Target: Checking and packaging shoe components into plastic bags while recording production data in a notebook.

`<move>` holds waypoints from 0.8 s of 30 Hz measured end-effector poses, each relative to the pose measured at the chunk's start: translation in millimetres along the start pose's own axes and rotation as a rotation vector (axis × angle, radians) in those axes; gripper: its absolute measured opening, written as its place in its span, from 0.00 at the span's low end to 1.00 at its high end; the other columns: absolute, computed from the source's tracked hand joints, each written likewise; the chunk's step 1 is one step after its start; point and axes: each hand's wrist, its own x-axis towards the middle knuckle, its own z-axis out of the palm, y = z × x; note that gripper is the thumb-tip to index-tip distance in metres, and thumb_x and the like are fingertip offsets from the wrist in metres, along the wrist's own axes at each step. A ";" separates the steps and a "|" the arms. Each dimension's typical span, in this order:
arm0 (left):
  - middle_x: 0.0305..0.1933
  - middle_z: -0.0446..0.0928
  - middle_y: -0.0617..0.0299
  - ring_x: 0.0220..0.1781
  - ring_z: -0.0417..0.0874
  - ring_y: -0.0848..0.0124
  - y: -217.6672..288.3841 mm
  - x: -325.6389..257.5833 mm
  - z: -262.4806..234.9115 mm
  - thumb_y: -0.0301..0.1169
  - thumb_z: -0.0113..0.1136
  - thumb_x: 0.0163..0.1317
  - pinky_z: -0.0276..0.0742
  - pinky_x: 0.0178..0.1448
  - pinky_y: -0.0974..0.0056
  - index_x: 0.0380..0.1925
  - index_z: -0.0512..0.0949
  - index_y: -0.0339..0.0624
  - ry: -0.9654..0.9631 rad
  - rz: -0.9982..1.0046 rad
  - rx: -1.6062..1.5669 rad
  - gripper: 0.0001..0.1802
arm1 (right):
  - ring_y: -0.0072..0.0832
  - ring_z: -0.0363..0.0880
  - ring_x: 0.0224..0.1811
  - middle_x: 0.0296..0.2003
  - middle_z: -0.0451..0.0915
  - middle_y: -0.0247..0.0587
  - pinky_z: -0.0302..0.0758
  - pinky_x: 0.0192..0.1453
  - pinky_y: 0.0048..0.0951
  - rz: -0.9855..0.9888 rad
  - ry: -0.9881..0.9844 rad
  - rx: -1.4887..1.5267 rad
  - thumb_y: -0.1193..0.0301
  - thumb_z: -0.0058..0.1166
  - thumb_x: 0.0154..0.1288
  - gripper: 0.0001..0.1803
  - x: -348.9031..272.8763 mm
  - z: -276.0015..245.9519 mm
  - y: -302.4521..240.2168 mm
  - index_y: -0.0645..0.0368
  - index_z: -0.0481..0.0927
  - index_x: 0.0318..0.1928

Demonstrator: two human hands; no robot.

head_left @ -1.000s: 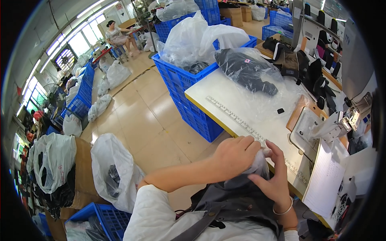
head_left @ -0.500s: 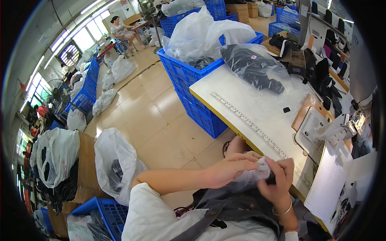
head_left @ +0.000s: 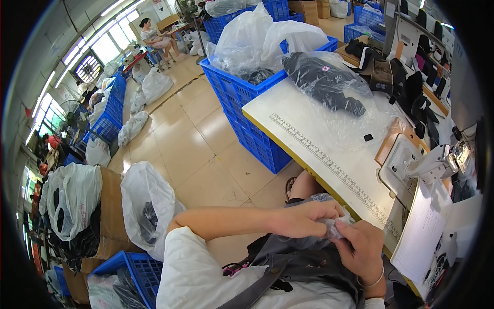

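Along the near, yellow-trimmed edge of the white worktable (head_left: 329, 129) a long ruler strip (head_left: 329, 165) runs toward the person, and the sewing machine (head_left: 427, 165) and a sheet of paper (head_left: 419, 234) crowd the table's right end. The middle of the tabletop is bare between the ruler and a dark garment in a clear bag (head_left: 321, 82) at the far end. Left of the table, a blue crate (head_left: 247, 98) heaped with plastic bags stands just beside the table's edge; beyond it the tiled floor (head_left: 190, 139) lies open as an aisle, lined on the far left with more crates, a cardboard box and stuffed white bags (head_left: 146, 206).

Below the table edge, over the person's lap, both hands meet on a small crumpled clear plastic bag (head_left: 329, 226). The left hand (head_left: 303, 219) reaches across with fingers curled down, pinching the film; the right hand (head_left: 363, 247) closes on it from below, thumb pressed on top. The bag is thin, wrinkled and translucent, whitish where bunched, and lies against the grey garment (head_left: 298, 257) in the lap.
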 end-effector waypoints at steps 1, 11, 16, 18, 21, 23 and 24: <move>0.51 0.62 0.60 0.53 0.65 0.70 0.2 -0.8 1.7 0.19 0.48 0.52 0.64 0.54 0.66 0.41 0.71 0.33 0.004 0.001 -0.001 0.14 | 0.32 0.72 0.22 0.26 0.72 0.38 0.66 0.23 0.28 -0.034 -0.034 -0.053 0.74 0.66 0.39 0.21 0.4 -2.9 -1.3 0.59 0.76 0.38; 0.44 0.66 0.62 0.47 0.68 0.75 -3.9 4.5 13.9 0.22 0.54 0.52 0.65 0.50 0.71 0.39 0.72 0.32 0.048 -0.069 -0.205 0.12 | 0.34 0.73 0.26 0.27 0.72 0.39 0.68 0.25 0.28 0.179 -0.006 0.181 0.72 0.65 0.44 0.19 5.2 -7.2 -21.1 0.59 0.73 0.39; 0.36 0.70 0.63 0.43 0.72 0.71 -0.4 -3.8 22.5 0.29 0.60 0.54 0.66 0.49 0.69 0.42 0.70 0.37 0.236 0.140 0.228 0.16 | 0.34 0.73 0.26 0.28 0.74 0.40 0.69 0.28 0.27 0.052 0.086 0.280 0.74 0.60 0.49 0.15 11.9 2.3 -1.5 0.59 0.72 0.39; 0.36 0.70 0.61 0.42 0.73 0.69 17.8 -6.2 20.3 0.30 0.61 0.53 0.67 0.47 0.68 0.41 0.71 0.38 0.243 0.061 0.308 0.16 | 0.32 0.72 0.25 0.27 0.75 0.39 0.68 0.27 0.26 0.149 0.092 0.364 0.75 0.59 0.50 0.11 14.4 -3.5 2.5 0.59 0.73 0.36; 0.35 0.70 0.58 0.39 0.73 0.69 36.6 -5.1 21.4 0.33 0.63 0.51 0.68 0.44 0.66 0.39 0.71 0.38 0.340 -0.103 0.472 0.18 | 0.31 0.70 0.23 0.27 0.74 0.39 0.66 0.26 0.26 0.463 0.051 0.665 0.78 0.57 0.51 0.08 16.7 -8.3 2.8 0.60 0.74 0.33; 0.35 0.71 0.56 0.37 0.73 0.71 38.7 -0.2 14.0 0.33 0.64 0.50 0.69 0.41 0.66 0.38 0.70 0.38 0.411 -0.192 0.544 0.18 | 0.26 0.68 0.22 0.24 0.72 0.35 0.65 0.25 0.26 0.567 0.064 0.767 0.79 0.56 0.53 0.06 27.0 -12.1 -4.0 0.59 0.74 0.32; 0.36 0.72 0.58 0.37 0.74 0.72 39.9 4.2 7.8 0.32 0.63 0.50 0.69 0.41 0.68 0.38 0.71 0.38 0.340 -0.298 0.454 0.17 | 0.26 0.68 0.22 0.24 0.72 0.35 0.65 0.25 0.26 0.584 0.067 0.764 0.79 0.56 0.53 0.06 30.5 -11.7 -3.0 0.59 0.74 0.32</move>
